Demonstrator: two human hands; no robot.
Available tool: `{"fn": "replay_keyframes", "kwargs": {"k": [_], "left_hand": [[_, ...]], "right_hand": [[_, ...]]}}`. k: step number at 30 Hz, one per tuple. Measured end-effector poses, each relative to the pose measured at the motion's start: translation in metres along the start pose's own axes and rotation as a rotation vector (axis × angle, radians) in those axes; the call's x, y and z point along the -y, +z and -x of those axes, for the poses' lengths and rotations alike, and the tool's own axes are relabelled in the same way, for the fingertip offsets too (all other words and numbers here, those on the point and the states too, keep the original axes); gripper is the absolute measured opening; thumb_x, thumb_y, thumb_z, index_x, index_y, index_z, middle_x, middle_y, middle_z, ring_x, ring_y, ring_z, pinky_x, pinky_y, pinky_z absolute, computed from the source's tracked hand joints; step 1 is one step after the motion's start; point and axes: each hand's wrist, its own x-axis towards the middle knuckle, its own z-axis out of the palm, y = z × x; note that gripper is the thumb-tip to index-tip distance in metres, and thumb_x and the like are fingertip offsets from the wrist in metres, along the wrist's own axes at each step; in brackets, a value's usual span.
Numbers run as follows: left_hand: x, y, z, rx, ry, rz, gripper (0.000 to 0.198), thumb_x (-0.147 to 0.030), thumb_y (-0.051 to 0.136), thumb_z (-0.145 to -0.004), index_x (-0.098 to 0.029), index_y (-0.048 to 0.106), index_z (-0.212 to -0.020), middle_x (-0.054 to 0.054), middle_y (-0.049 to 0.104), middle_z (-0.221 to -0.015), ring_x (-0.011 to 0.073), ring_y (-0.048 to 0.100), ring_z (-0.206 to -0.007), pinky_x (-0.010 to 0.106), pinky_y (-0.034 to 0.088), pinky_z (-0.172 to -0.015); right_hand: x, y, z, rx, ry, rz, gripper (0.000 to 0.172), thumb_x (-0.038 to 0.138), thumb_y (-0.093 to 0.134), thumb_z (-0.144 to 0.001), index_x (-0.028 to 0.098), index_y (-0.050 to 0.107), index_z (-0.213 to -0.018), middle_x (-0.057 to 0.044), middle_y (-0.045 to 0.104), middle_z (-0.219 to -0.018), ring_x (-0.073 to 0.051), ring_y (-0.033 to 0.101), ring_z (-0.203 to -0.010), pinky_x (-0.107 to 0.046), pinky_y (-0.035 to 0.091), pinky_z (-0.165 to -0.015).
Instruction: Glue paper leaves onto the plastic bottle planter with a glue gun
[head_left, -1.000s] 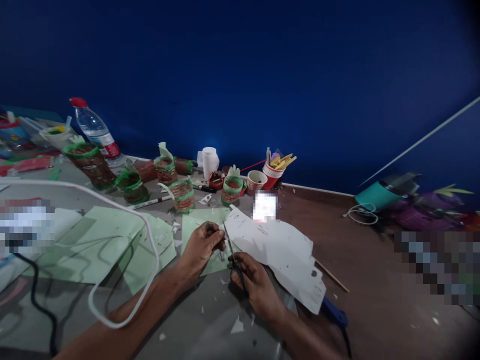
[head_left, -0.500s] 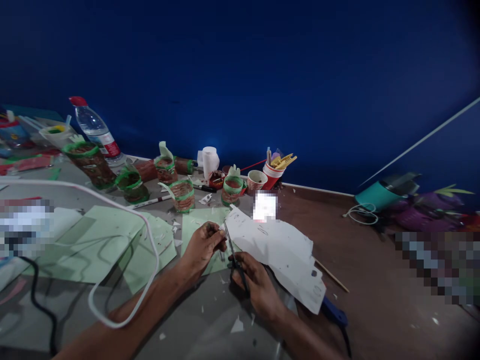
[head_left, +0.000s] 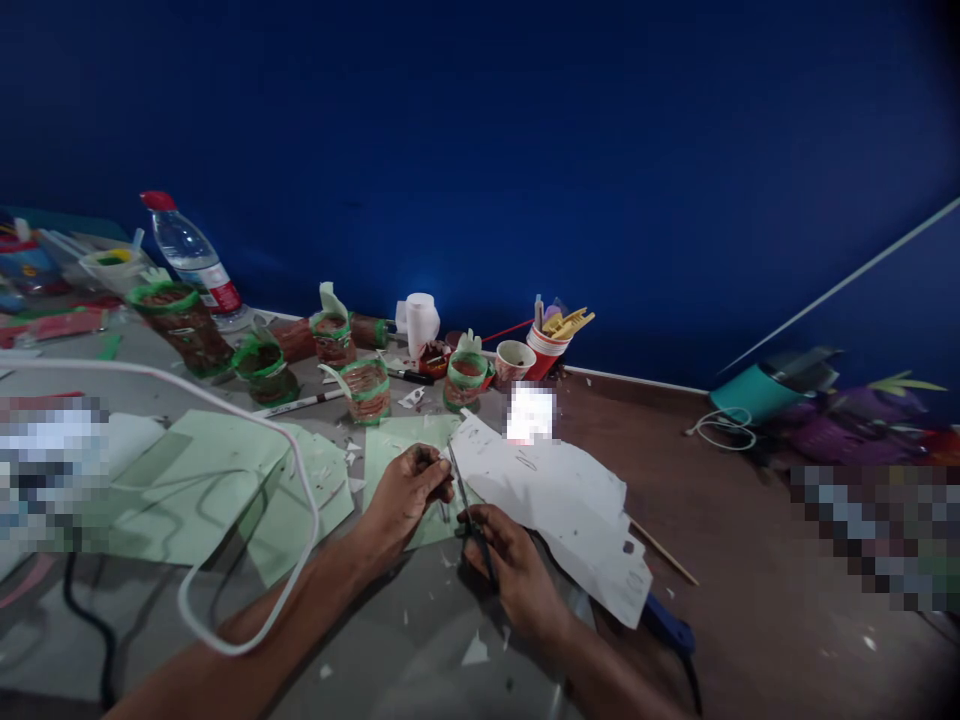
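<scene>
Deep blue wall [head_left: 480, 180] fills the upper half of the head view, above a grey tabletop [head_left: 390, 640] at left and centre and a brown surface [head_left: 765, 600] at right. At the centre of the frame, the left hand [head_left: 409, 485] has its thumb and fingertips drawn together, pinching what looks like a small pale piece [head_left: 444, 456], too tiny to make out clearly. Just right of it and lower, the right hand [head_left: 510, 560] is curled around the dark handles of the scissors [head_left: 460, 482], whose blades slant up beside the left fingertips; whether the blades touch the piece cannot be told. Beneath the left hand lies a light green sheet [head_left: 390, 440], and right of the scissors a white sheet [head_left: 555, 510] spreads, with a thin wooden stick [head_left: 664, 550] poking out past its right edge. More green paper [head_left: 172, 500] lies at left, partly crossed by a looping white cord [head_left: 311, 500]. White scraps [head_left: 475, 650] dot the lower centre. Brown, green-rimmed cups [head_left: 367, 395] stand from the centre toward the upper left, near a red-capped bottle [head_left: 199, 270]. Right of them, a red-and-white cup [head_left: 547, 350] holds yellow utensils [head_left: 570, 324].
</scene>
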Motion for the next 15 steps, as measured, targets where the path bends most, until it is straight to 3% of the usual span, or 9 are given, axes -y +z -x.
{"fn": "replay_keyframes", "kwargs": {"k": [7, 15], "left_hand": [[0.0001, 0.0011, 0.0003, 0.021, -0.033, 0.048, 0.044, -0.042, 0.086, -0.054, -0.017, 0.053, -0.070, -0.005, 0.056, -0.052, 0.0095, 0.054, -0.048, 0.022, 0.041, -0.052], [0.0010, 0.0003, 0.0009, 0.022, -0.036, 0.077, 0.043, -0.040, 0.086, -0.054, -0.017, 0.054, -0.071, -0.005, 0.056, -0.053, 0.0106, 0.055, -0.049, 0.023, 0.044, -0.052]], "right_hand": [[0.0071, 0.0020, 0.0007, -0.001, -0.001, -0.011, 0.025, 0.041, 0.065, -0.079, 0.019, 0.058, -0.088, 0.004, 0.043, -0.069, -0.011, 0.036, -0.061, -0.023, 0.034, -0.057], [-0.0013, 0.0008, -0.0008, -0.020, -0.001, 0.031, 0.027, 0.044, 0.061, -0.082, 0.019, 0.058, -0.090, 0.004, 0.042, -0.066, -0.010, 0.035, -0.057, -0.023, 0.033, -0.054]]}}
